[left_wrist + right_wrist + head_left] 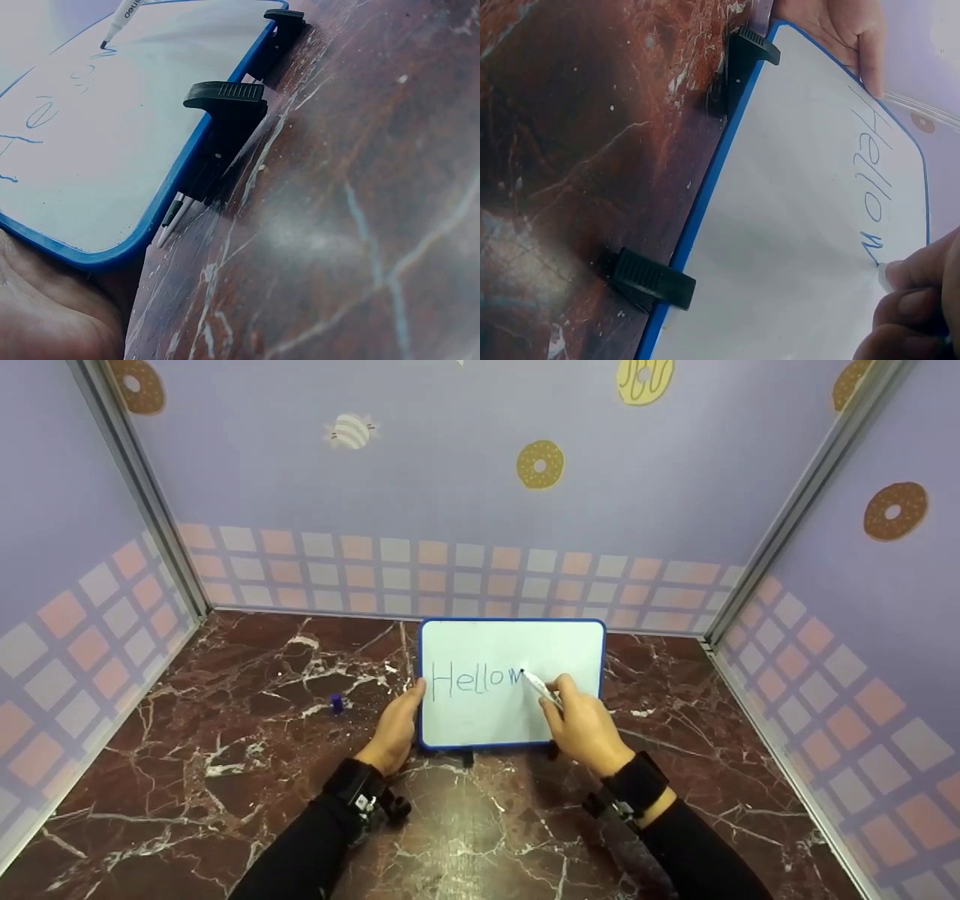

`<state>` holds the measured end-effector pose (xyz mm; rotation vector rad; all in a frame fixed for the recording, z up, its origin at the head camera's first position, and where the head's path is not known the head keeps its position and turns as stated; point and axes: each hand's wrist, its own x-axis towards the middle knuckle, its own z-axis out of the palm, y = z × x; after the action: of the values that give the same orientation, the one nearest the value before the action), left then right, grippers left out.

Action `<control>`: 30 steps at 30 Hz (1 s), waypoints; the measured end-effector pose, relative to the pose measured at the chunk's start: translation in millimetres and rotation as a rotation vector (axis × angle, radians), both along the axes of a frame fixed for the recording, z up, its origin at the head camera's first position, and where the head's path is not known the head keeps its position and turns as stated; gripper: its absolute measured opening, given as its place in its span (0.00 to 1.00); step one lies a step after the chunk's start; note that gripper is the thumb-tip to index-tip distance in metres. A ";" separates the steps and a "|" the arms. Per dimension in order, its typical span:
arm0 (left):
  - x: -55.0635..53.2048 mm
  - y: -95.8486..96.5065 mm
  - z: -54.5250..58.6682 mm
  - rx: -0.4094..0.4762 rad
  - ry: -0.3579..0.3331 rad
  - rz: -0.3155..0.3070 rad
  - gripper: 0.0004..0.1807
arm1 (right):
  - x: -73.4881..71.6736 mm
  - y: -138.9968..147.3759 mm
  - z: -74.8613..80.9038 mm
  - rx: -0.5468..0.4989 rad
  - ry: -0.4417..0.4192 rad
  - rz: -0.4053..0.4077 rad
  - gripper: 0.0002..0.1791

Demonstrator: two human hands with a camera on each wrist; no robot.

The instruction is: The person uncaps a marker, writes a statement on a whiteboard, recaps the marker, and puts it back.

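A whiteboard (487,724) with a blue frame leans back slightly on its stand. Blue handwriting (474,681) across it reads "Hello", followed by a zigzag letter like a "w". My right hand (589,729) pinches a white marker (541,688), its dark tip touching the board at the end of that letter. At the board's left edge, my left hand (394,727) grips the frame, with the thumb along the side; the other fingers are mostly hidden. Seen from the left wrist, the marker (126,16) bears printed letters, and the left palm (52,315) lies against the frame's corner.
Two black feet (225,97) with hooked ends support the board's lower edge. A blue marker cap (337,703) stands on the dark red marbled tabletop (247,810), left of the board. Purple patterned panels (450,495) enclose the table at the back and both sides.
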<state>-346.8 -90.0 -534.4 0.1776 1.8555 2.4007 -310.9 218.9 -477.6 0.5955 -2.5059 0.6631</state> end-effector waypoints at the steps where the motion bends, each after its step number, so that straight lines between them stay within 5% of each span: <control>1: -0.1 0.2 0.0 0.003 -0.003 -0.004 0.33 | 0.0 0.2 -0.1 -0.001 0.002 0.001 0.10; 30: -1.5 1.7 -0.6 -0.005 -0.004 0.011 0.34 | 8.0 11.8 -6.7 -0.014 -0.032 0.007 0.10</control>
<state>-348.3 -88.3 -534.9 0.1622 1.8655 2.4019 -302.9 230.7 -484.3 0.5936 -2.5279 0.6971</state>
